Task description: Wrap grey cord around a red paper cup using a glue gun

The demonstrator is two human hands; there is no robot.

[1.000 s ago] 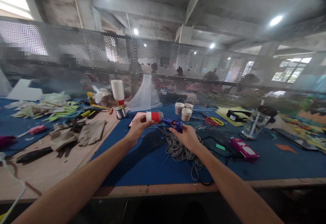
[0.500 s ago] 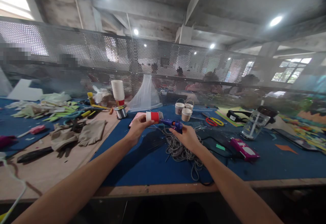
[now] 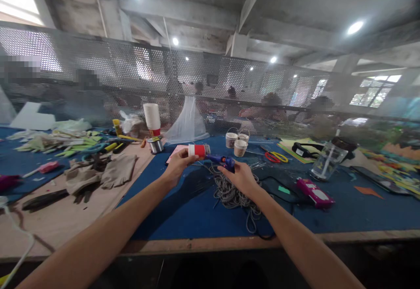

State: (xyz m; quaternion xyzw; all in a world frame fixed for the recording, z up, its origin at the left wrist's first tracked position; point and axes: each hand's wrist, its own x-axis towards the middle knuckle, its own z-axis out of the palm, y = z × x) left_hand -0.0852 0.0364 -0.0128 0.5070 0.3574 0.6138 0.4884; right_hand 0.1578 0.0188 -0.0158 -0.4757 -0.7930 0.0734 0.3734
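Note:
My left hand (image 3: pixel 179 163) is closed on a small red and white paper cup (image 3: pixel 197 150), tipped on its side, with grey cord wound round its right end. In my right hand (image 3: pixel 242 176) is a blue glue gun (image 3: pixel 223 161); its nozzle points left at the corded end of the cup. Whether the nozzle touches the cord I cannot tell. Below my right hand lies a loose heap of grey cord (image 3: pixel 231 192). Just beyond stand three small cord-wrapped cups with wire handles (image 3: pixel 240 148).
A stack of white paper cups (image 3: pixel 151 116) stands on a metal spool (image 3: pixel 155 145). Work gloves (image 3: pixel 118 171) lie left. To the right are scissors (image 3: pixel 277 156), a magenta box (image 3: pixel 315 192) and a clear jug (image 3: pixel 328 161). A perforated metal screen (image 3: pixel 210 81) runs behind the table.
Almost nothing differs. Both hands keep their hold on the cup and the glue gun, in nearly the same place.

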